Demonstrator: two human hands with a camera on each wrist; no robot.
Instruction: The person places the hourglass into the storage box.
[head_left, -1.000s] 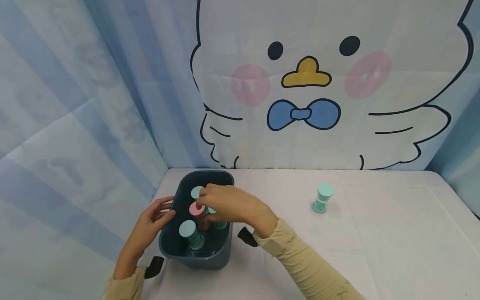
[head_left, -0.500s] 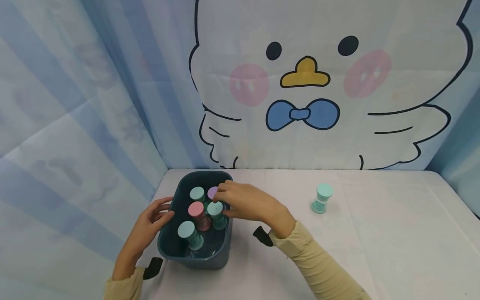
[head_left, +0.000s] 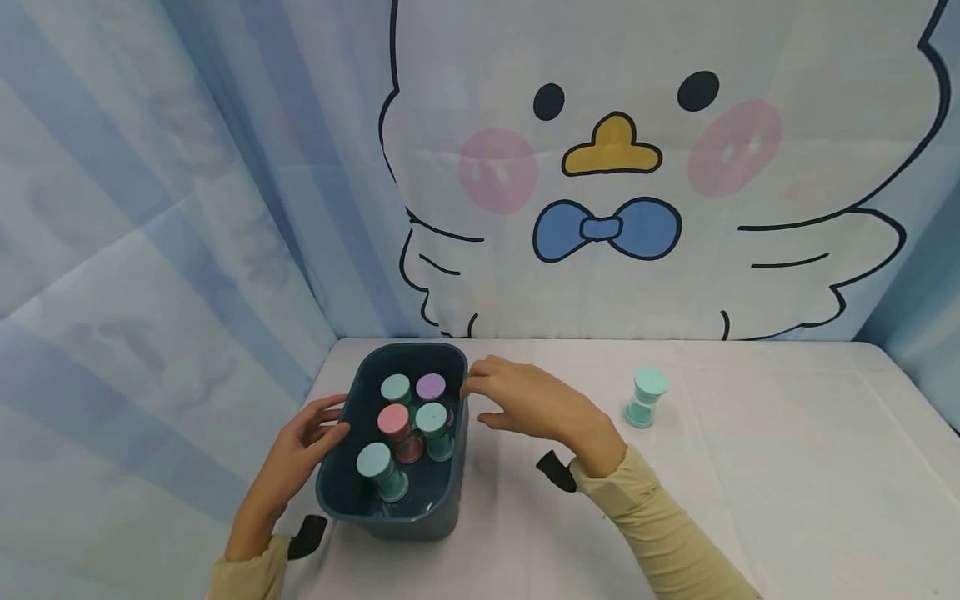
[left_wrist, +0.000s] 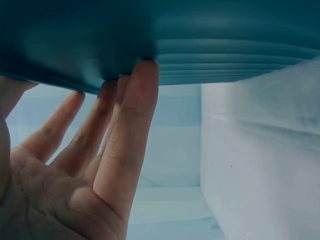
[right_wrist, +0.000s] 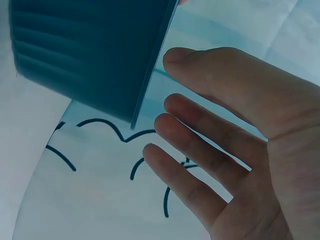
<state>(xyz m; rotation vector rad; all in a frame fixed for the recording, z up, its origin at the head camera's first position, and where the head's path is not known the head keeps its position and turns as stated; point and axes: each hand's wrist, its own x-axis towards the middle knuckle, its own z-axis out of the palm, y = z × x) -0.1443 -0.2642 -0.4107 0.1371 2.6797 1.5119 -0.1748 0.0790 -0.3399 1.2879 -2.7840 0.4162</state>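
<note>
A dark blue-green plastic bin [head_left: 420, 527] stands at the left of the table. Inside are several small hourglasses: a pink one [head_left: 393, 421], a purple-capped one [head_left: 431, 387] and mint-green ones, the nearest mint hourglass [head_left: 375, 460] leaning slightly. My left hand [head_left: 296, 450] rests its extended fingertips against the bin's left side; in the left wrist view those fingers [left_wrist: 135, 115] touch the outer wall under the rim. Just off the bin's right rim is my right hand [head_left: 536, 400], holding nothing, its fingers [right_wrist: 185, 150] spread and loosely bent in the right wrist view.
One more mint-green hourglass [head_left: 645, 397] stands upright on the white-covered table [head_left: 787, 467], right of the right hand. A cloth backdrop with a cartoon bird [head_left: 615, 292] hangs behind the table, and blue-and-white cloth [head_left: 150, 292] hangs on the left.
My right hand has let go inside the bin and moved right, out past the rim, uncovering the purple-capped and a mint hourglass. The left hand has stayed at the bin's side.
</note>
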